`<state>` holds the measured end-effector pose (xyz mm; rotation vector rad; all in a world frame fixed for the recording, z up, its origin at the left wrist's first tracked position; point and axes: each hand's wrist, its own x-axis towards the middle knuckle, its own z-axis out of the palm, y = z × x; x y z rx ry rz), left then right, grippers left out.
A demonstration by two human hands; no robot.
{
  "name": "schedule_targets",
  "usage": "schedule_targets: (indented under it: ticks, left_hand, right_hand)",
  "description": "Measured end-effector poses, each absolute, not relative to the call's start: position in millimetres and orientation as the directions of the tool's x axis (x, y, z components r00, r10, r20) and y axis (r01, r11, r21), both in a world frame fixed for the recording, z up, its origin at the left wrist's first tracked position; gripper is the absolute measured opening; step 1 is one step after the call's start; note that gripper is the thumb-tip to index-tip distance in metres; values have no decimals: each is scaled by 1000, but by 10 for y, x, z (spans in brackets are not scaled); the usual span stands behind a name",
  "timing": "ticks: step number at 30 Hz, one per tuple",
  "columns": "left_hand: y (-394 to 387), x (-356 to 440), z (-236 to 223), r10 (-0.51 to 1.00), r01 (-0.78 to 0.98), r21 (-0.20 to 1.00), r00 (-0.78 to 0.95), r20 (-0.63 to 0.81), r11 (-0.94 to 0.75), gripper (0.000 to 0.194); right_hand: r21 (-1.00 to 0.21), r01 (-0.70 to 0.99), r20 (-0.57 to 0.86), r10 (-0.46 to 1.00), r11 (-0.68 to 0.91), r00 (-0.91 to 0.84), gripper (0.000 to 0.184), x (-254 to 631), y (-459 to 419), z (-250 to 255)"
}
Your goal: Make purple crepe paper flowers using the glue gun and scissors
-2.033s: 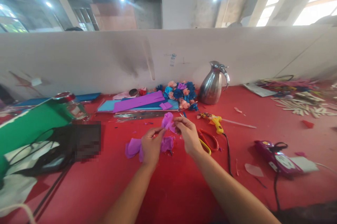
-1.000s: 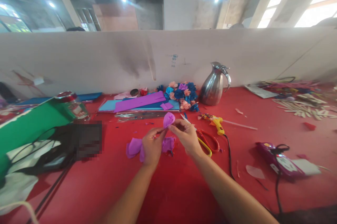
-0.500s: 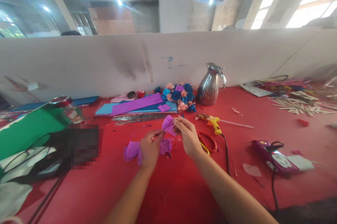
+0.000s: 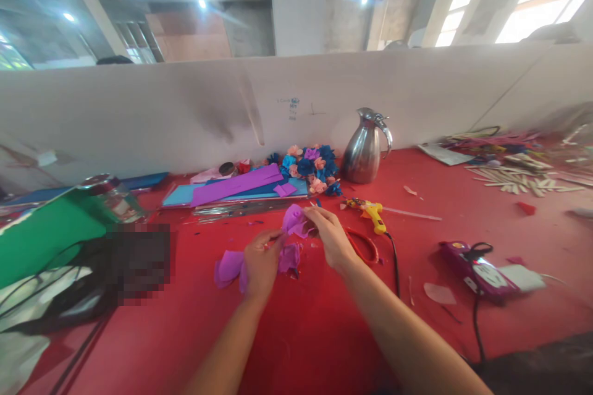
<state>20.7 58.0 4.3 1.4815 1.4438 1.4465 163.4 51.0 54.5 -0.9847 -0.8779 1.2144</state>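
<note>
While both hands are working just above the red table (image 4: pixel 296 333), the right hand (image 4: pixel 331 235) is pinching a purple crepe paper rosette (image 4: pixel 295 220) shut-fingered, and the left hand (image 4: pixel 259 259) is clasping the trailing strip (image 4: pixel 228 266). Risk: thin paper is likely tearing if pulled; the roll is likely loosening if the pinch slackens.

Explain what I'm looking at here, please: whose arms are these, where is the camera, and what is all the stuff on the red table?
The one view comes from a camera on a person's head, looking forward and down, so both bare arms are that person's own. The left hand and right hand together pinch a piece of purple crepe paper; more purple paper lies under the left hand. On the red table lie a yellow glue gun, red-handled scissors, a steel jug, a heap of paper flowers and coloured paper sheets.
</note>
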Motion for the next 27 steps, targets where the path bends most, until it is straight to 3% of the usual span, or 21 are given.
schedule_targets:
  ticks: [7, 12, 15, 18, 20, 22, 24, 27]
  left_hand:
    - [598, 192, 51, 952, 269, 942, -173, 254, -202, 20]
    - [634, 162, 61, 938, 277, 944, -242, 248, -178, 19]
    - [670, 125, 33, 926, 295, 941, -280, 253, -168, 23]
    - [704, 83, 14, 907, 317, 927, -295, 299, -202, 26]
    - [725, 56, 17, 892, 347, 908, -292, 344, -236, 26]
    - [747, 37, 23, 873, 382, 887, -298, 385, -261, 24]
    - [777, 31, 15, 858, 400, 876, -312, 407, -270, 24]
    - [835, 48, -28, 857, 381, 887, -333, 394, -260, 24]
  right_hand:
    - [-906, -358, 119, 946, 228, 301, 20, 1736, 549, 529]
    - [-925, -306, 107, 926, 227, 363, 21, 1724, 576, 485]
    - [-956, -183, 146, 914, 228, 378, 24, 1754, 599, 458]
    - [-963, 168, 269, 826, 213, 495, 35, 2017, 627, 463]
    - [-869, 494, 346, 738, 19, 580, 35, 2319, 640, 476]
    - [-690, 663, 285, 733, -289, 617, 19, 2632, 638, 475]
    - [-505, 682, 150, 724, -529, 673, 30, 2872, 622, 445]
    - [-336, 650, -86, 710, -681, 699, 49, 3072, 590, 349]
